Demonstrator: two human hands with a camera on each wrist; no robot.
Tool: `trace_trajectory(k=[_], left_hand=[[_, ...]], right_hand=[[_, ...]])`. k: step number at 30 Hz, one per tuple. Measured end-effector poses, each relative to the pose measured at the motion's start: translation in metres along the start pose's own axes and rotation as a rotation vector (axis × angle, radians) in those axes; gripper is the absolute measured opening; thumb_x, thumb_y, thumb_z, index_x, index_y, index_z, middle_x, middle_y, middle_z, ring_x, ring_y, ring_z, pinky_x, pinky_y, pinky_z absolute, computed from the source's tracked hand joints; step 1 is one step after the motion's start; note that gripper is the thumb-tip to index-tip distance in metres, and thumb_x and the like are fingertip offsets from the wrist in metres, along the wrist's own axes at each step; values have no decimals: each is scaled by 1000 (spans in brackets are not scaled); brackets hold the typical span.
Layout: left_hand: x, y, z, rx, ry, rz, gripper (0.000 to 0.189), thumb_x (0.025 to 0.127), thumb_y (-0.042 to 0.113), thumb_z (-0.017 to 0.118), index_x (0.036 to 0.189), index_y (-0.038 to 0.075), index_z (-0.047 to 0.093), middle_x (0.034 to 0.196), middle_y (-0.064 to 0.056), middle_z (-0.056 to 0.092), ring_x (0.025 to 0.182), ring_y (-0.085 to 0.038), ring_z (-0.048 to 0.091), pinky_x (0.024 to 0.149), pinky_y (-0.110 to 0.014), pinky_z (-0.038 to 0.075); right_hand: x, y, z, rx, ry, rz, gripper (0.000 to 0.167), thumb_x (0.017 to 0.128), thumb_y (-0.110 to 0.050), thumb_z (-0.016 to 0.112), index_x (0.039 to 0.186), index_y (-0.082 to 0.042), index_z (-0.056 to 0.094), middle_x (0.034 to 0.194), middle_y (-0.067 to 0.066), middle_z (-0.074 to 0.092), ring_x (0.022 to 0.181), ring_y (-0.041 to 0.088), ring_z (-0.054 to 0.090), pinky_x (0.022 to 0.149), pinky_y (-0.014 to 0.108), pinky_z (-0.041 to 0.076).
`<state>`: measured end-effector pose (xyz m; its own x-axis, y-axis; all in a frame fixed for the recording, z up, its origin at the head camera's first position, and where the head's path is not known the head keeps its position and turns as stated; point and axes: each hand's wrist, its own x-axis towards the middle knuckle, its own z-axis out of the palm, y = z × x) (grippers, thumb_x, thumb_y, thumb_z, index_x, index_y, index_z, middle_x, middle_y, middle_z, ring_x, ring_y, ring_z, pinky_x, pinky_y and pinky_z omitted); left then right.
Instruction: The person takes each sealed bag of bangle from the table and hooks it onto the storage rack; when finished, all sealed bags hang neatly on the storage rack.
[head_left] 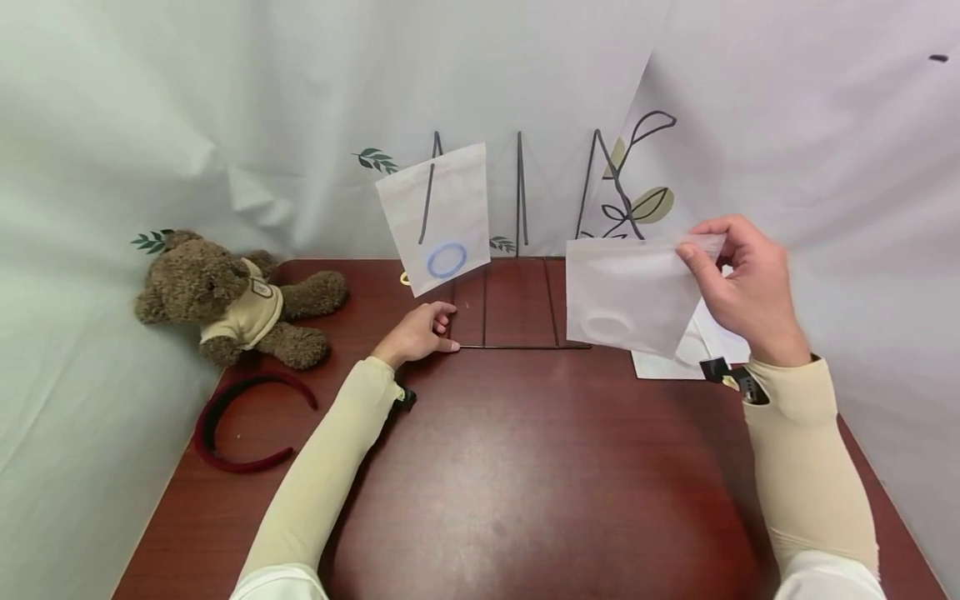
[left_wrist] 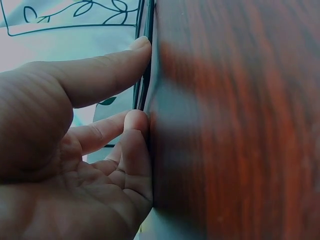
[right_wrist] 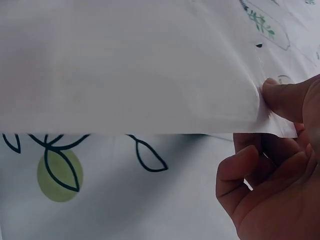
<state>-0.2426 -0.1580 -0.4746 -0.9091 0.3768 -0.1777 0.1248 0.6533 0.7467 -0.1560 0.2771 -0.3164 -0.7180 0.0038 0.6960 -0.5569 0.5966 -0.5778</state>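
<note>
A black wire rack [head_left: 517,347] with upright loops stands at the back of the table. My left hand [head_left: 420,332] grips its front left corner; the left wrist view has the thumb [left_wrist: 110,70] against the wire. A frosted white bag [head_left: 463,204] with a blue ring showing through hangs tilted on the left upright. Between thumb and fingers, my right hand [head_left: 757,283] pinches the top right corner of another frosted bag [head_left: 630,287]. That bag hangs in front of the right upright, a pale round shape showing through. In the right wrist view it [right_wrist: 125,75] spans the upper part.
More white bags [head_left: 652,367] lie on the table at right, partly hidden behind the held one. A brown teddy bear [head_left: 198,279] and a dark red headband [head_left: 247,462] lie at left. A yellow ring [head_left: 405,278] peeks out behind the hanging bag. White curtains [head_left: 300,100] surround the table.
</note>
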Motion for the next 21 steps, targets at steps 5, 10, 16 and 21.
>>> trace_trajectory(k=[5,10,16,21], left_hand=[[-2,1,-2,1,-9,-16,73,87,11,87,151,4,52,117,-12,55,105,-24,53,98,-39,42],[-2,2,-3,0,0,-10,73,87,11,87,150,3,53,117,-12,56,105,-25,53,98,-39,42],[-1,2,-4,-6,-8,-15,73,87,12,87,151,3,52,117,-12,55,105,-24,53,98,-39,42],[0,2,-3,0,-17,-9,72,87,12,87,150,3,53,115,-11,56,104,-23,53,97,-37,42]], right_hand=[[1,3,5,89,24,15,16,89,9,76,104,13,71,73,-22,65,58,-3,50,59,14,39],[4,5,6,66,29,4,17,90,6,77,105,11,72,71,-23,62,59,-3,49,60,16,39],[12,5,14,36,45,43,17,91,5,75,106,11,71,63,-20,53,57,-3,44,59,14,35],[20,-5,23,39,59,73,19,92,3,73,107,13,68,62,-19,49,56,-4,41,57,14,33]])
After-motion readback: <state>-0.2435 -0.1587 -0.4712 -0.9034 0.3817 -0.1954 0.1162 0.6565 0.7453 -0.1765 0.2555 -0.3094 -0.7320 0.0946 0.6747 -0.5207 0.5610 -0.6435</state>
